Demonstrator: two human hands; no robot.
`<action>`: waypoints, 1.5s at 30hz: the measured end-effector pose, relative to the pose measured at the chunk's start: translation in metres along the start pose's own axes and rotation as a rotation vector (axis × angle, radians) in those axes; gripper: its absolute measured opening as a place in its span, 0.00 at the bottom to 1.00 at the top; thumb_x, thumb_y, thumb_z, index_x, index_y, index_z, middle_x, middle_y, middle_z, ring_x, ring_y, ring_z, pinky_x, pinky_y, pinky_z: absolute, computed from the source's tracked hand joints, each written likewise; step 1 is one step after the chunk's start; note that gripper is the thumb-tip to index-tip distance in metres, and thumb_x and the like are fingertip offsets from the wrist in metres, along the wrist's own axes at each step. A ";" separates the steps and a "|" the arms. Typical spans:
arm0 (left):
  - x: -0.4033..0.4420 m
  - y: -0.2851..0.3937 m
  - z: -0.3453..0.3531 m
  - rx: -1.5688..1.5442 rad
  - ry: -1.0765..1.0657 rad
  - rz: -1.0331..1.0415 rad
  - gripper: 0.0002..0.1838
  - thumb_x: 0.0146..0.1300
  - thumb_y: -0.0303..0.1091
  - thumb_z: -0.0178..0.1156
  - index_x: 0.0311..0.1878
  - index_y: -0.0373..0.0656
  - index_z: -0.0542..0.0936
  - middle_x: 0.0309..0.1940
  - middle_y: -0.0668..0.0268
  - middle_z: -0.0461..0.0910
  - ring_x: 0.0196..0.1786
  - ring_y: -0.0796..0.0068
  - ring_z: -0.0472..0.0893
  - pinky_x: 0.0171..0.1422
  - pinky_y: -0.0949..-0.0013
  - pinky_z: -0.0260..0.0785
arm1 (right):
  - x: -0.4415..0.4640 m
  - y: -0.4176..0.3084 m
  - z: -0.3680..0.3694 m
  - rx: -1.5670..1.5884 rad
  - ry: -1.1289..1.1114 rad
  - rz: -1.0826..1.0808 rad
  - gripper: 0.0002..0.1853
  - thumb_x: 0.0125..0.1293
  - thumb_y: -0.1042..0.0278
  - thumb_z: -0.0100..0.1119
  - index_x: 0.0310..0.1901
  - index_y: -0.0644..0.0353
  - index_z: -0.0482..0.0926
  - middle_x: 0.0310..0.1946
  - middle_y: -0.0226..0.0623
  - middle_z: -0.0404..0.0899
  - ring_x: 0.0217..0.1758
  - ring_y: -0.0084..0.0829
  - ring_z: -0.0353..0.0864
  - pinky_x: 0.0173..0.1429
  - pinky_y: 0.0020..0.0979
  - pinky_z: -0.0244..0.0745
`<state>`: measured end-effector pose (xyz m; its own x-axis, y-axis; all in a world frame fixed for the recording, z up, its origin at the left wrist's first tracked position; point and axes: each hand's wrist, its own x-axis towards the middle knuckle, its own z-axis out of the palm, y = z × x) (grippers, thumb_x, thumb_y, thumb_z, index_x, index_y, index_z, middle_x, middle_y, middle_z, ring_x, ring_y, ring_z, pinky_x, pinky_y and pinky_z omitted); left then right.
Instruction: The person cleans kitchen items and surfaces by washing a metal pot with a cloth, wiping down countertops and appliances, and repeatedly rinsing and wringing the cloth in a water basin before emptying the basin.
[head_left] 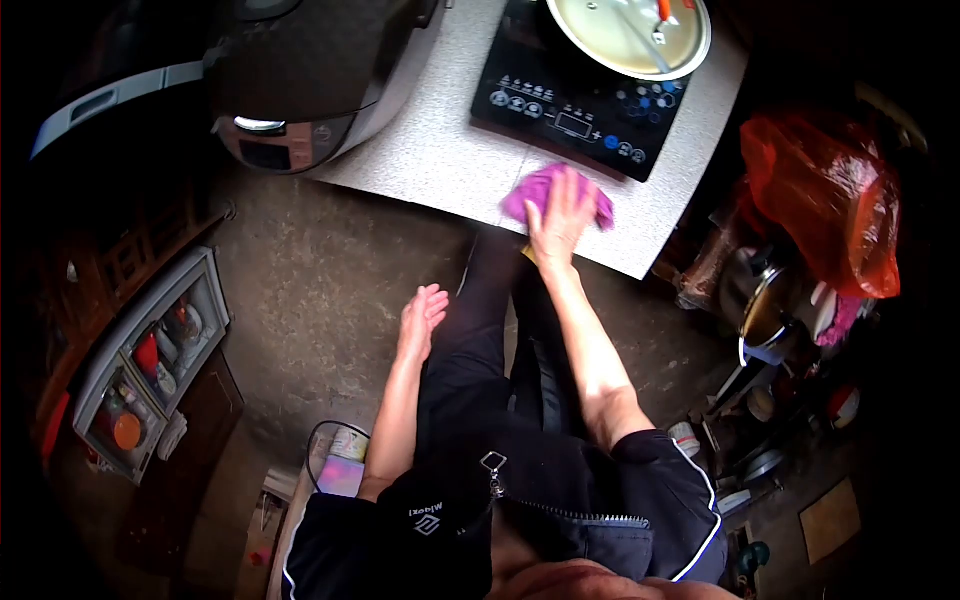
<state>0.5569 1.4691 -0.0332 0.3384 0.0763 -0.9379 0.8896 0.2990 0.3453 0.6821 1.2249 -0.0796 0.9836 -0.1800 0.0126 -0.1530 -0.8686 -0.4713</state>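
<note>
A crumpled purple cloth [542,190] lies on the pale speckled tabletop [440,150], close to its front edge. My right hand [563,228] presses down on the cloth, its fingers stretched over it. Just beyond the cloth is a black induction cooker [560,115] with a touch panel, and a pan with a glass lid [620,35] stands on it. My left hand [425,315] hangs in the air below the table edge beside my leg, fingers extended and holding nothing.
A dark rice cooker [310,80] stands at the table's left. Beyond the right edge are a red plastic bag [820,200] and a metal pot [755,290]. A glass-doored cabinet [155,365] is at the left, over a brown floor [310,270].
</note>
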 end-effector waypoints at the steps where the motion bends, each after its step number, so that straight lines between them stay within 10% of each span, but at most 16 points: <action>1: -0.001 -0.003 0.000 -0.006 -0.011 -0.002 0.29 0.69 0.53 0.42 0.60 0.35 0.67 0.53 0.54 0.74 0.55 0.68 0.75 0.57 0.67 0.67 | 0.011 -0.015 0.015 0.061 -0.030 -0.144 0.32 0.53 0.65 0.62 0.61 0.59 0.65 0.65 0.40 0.59 0.68 0.57 0.51 0.68 0.51 0.49; 7: -0.012 0.004 -0.015 0.019 0.052 0.087 0.30 0.69 0.52 0.43 0.61 0.35 0.66 0.54 0.53 0.73 0.57 0.66 0.73 0.59 0.65 0.65 | 0.108 -0.106 0.066 0.250 -0.082 -0.754 0.20 0.52 0.71 0.50 0.50 0.57 0.74 0.53 0.34 0.71 0.58 0.40 0.66 0.57 0.40 0.63; 15: -0.015 -0.005 -0.018 -0.040 0.089 0.095 0.29 0.69 0.51 0.44 0.60 0.35 0.67 0.54 0.53 0.73 0.56 0.65 0.74 0.58 0.66 0.66 | 0.124 -0.113 -0.005 0.526 0.064 -0.527 0.14 0.51 0.72 0.57 0.42 0.55 0.78 0.34 0.32 0.78 0.42 0.37 0.73 0.45 0.34 0.66; 20: -0.017 -0.004 0.015 0.063 -0.006 0.058 0.26 0.69 0.48 0.45 0.59 0.36 0.68 0.53 0.55 0.74 0.55 0.68 0.75 0.57 0.68 0.67 | 0.173 -0.075 0.000 0.034 0.009 -0.731 0.16 0.56 0.65 0.53 0.49 0.52 0.74 0.52 0.34 0.71 0.53 0.37 0.71 0.57 0.34 0.66; 36: -0.030 -0.008 0.003 0.245 -0.018 0.122 0.23 0.69 0.47 0.46 0.57 0.37 0.72 0.50 0.58 0.77 0.53 0.71 0.76 0.55 0.71 0.67 | 0.018 0.149 -0.135 -0.099 0.100 -0.200 0.16 0.55 0.78 0.53 0.47 0.63 0.75 0.49 0.43 0.74 0.55 0.44 0.72 0.59 0.38 0.68; 45: -0.025 -0.024 -0.004 0.215 -0.013 0.073 0.23 0.68 0.47 0.48 0.57 0.38 0.71 0.51 0.58 0.76 0.53 0.71 0.76 0.56 0.70 0.66 | -0.017 0.077 -0.033 0.004 0.268 -0.108 0.16 0.51 0.74 0.62 0.45 0.55 0.78 0.50 0.41 0.73 0.51 0.47 0.72 0.53 0.42 0.68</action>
<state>0.5265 1.4636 -0.0185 0.4070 0.0773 -0.9102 0.9071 0.0834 0.4127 0.6504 1.1460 -0.0867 0.9338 -0.2024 0.2950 -0.0478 -0.8878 -0.4578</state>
